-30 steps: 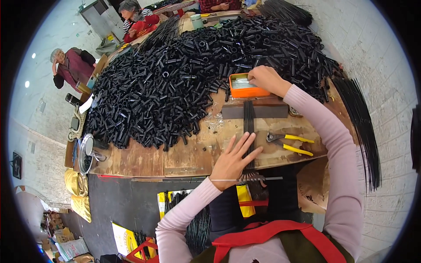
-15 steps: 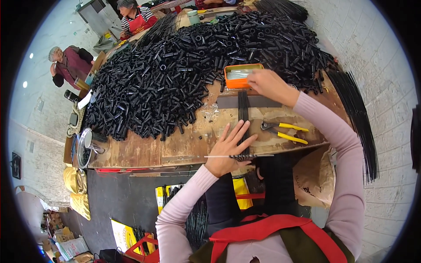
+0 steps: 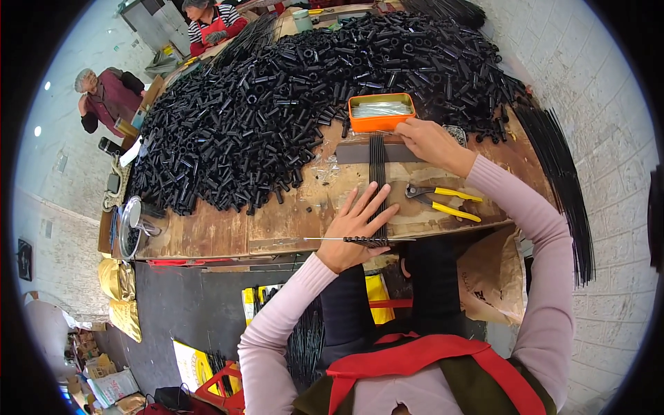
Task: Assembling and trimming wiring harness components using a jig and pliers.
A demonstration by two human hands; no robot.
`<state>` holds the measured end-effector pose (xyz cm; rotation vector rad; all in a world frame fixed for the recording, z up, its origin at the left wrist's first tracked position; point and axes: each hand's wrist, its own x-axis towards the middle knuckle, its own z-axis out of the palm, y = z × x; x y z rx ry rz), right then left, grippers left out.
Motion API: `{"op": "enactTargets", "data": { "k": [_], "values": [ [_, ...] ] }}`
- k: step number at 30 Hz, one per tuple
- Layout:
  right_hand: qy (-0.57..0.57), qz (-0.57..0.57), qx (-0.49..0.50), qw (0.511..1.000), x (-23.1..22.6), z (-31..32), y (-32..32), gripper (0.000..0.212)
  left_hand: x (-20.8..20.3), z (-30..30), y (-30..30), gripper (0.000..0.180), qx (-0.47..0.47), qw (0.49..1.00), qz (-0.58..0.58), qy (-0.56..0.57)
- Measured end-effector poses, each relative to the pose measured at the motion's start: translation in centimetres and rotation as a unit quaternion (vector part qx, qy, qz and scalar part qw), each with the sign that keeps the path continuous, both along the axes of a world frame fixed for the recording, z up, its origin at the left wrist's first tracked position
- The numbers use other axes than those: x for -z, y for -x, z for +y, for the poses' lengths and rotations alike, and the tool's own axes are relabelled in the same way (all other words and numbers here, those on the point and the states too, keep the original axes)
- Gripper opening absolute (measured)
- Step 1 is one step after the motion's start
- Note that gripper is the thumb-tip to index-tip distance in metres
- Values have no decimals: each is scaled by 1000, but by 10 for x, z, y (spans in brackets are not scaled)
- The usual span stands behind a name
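My left hand (image 3: 356,230) lies flat with fingers spread on a row of thin black rods (image 3: 377,162) on the wooden table. A thin, light-coloured rod (image 3: 325,239) runs crosswise at the row's near end, by several small dark rings or loops (image 3: 368,241). Fingers drawn together, my right hand (image 3: 432,144) is at the near right corner of an orange box (image 3: 377,124). Whatever its fingertips may hold is too small to make out. Inside the box lie many thin clear or silvery sticks (image 3: 380,109). Yellow-handled pliers (image 3: 446,200) rest right of the row.
A big heap of black tubular parts (image 3: 277,104) covers the far table. Under the row lies a flat grey strip (image 3: 353,153). Long black rods (image 3: 564,187) hang over the right edge. A small container (image 3: 455,133) stands behind my right hand. Two people (image 3: 211,28) (image 3: 111,97) are beyond the table.
My right hand has drawn back from over the box to its near right corner, uncovering the sticks. My left hand stays on the rods. The whole view has shifted slightly.
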<state>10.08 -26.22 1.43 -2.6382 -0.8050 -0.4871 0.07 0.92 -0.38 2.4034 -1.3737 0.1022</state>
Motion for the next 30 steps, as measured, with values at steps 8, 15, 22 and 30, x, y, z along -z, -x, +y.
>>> {"op": "enactTargets", "data": {
  "k": [8, 15, 22, 30],
  "values": [
    [32, 17, -1, 999, 1, -5, 6, 37, -2, 0, -1, 86, -1, 1000, 0, -12],
    [60, 11, 8, 998, 0, -8, 8, 40, -1, 0, -1, 86, -3, 1000, -3, -12],
    [72, 1, -8, 997, -2, -2, 6, 38, -1, 0, -2, 85, -2, 1000, -5, -10],
    [44, -63, -73, 994, 2, -7, -23, 17, -3, -1, -1, 87, -5, 1000, -10, -19]
  ]
}}
